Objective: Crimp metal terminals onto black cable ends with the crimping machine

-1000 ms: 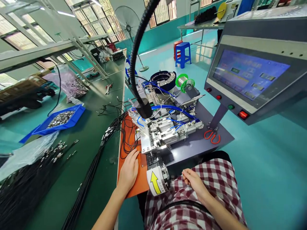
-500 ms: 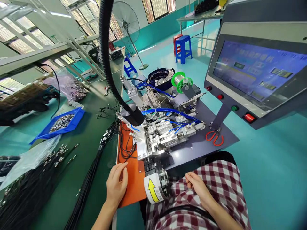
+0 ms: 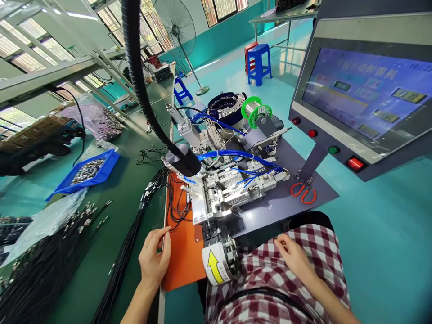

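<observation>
My left hand (image 3: pixel 155 256) is over the left edge of the orange mat (image 3: pixel 185 256), its thumb and forefinger meeting at the tips. A thin black cable (image 3: pixel 174 225) runs from the coil on the mat to those fingertips. Above my lap, my right hand (image 3: pixel 294 255) has its fingers curled together; anything inside them is hidden. Between the hands is the machine's round feed wheel, with a yellow-arrow label (image 3: pixel 215 266). The metal machine (image 3: pixel 232 186), with blue air tubes, stands beyond it.
Left lie a black cable bundle (image 3: pixel 131 238), a larger cable pile (image 3: pixel 43 270) and a blue tray (image 3: pixel 101 173) of small metal parts. Red-handled scissors (image 3: pixel 303 192) and a control screen (image 3: pixel 367 92) are right. A black flexible hose (image 3: pixel 140 90) arches over the machine.
My left hand has moved left, and the cable end by its fingertips has shifted that way. My right hand has moved right over my lap. The view has shifted slightly.
</observation>
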Demonstrator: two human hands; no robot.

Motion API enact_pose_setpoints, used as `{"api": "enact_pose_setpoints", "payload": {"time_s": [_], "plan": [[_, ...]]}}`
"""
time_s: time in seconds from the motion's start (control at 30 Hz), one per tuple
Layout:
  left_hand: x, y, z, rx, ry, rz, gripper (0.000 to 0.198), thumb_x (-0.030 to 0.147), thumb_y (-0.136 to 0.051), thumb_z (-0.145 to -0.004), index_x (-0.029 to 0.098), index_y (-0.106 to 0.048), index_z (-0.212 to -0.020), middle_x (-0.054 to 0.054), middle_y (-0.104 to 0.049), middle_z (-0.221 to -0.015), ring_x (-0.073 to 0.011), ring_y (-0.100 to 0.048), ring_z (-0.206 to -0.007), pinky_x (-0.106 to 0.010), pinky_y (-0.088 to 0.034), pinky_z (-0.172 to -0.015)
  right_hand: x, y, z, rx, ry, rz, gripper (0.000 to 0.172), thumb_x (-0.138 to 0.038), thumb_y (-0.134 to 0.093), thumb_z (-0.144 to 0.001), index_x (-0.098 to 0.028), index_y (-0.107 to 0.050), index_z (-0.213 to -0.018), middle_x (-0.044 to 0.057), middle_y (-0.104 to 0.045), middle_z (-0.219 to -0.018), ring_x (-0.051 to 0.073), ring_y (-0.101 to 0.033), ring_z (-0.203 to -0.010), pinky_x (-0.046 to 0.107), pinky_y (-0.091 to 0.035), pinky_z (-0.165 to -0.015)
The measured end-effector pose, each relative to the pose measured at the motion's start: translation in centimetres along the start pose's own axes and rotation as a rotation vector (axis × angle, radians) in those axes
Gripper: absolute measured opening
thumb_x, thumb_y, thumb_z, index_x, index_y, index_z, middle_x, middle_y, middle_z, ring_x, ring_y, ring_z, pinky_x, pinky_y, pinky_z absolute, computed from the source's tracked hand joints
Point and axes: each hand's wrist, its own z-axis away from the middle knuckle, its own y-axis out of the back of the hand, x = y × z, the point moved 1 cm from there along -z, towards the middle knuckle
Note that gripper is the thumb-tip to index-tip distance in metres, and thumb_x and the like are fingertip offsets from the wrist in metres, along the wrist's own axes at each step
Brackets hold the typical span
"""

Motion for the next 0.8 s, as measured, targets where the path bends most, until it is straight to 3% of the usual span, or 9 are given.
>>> {"api": "enact_pose_setpoints", "payload": {"time_s": [0.1,0.2,0.37,0.8], "plan": [[-0.1,0.2,-0.2,-0.003,-0.007,0.014,0.017,0.014,-0.054,-0.087,0.018,-0.063,-0.102,-0.003,-0.060,-0.086,-0.0112,-0.051,-0.063,-0.026,-0.045,-0.059,2.3,1.5,0.0,0.097,0.202,0.452,0.019,-0.031,-0.043,-0.089,-0.023,-0.053,-0.075,0.004,-0.065,-0.076,0.021,-0.058,-0.066,0.034,-0.035,-0.066],[-0.1,0.4,-0.5,0.000,-0.011,0.013,0.017,0.014,-0.054,-0.087,0.018,-0.063,-0.101,-0.003,-0.061,-0.086,-0.0122,-0.054,-0.066,-0.026,-0.046,-0.060,5.2,1.9,0.0,0.151,0.226,0.640,0.019,-0.025,-0.041,-0.090,-0.021,-0.054,-0.077,0.005,-0.066,-0.079,0.022,-0.060,-0.069,0.035,-0.036,-0.069],[-0.3,0.6,-0.8,0.016,-0.012,0.001,0.015,0.014,-0.055,-0.086,0.018,-0.064,-0.098,-0.003,-0.062,-0.085,-0.0128,-0.055,-0.067,-0.026,-0.046,-0.061,7.6,1.8,0.0,0.128,0.246,0.628,0.019,-0.023,-0.040,-0.092,-0.021,-0.056,-0.082,0.003,-0.066,-0.084,0.020,-0.061,-0.073,0.034,-0.036,-0.070],[-0.6,0.7,-0.7,-0.001,0.038,0.015,0.014,0.016,-0.056,-0.086,0.018,-0.064,-0.098,-0.003,-0.063,-0.085,-0.0121,-0.056,-0.065,-0.026,-0.047,-0.059,7.3,1.9,-0.2,0.134,0.248,0.602,0.019,-0.023,-0.042,-0.091,-0.022,-0.057,-0.080,0.002,-0.066,-0.082,0.019,-0.060,-0.070,0.033,-0.034,-0.068]]}}
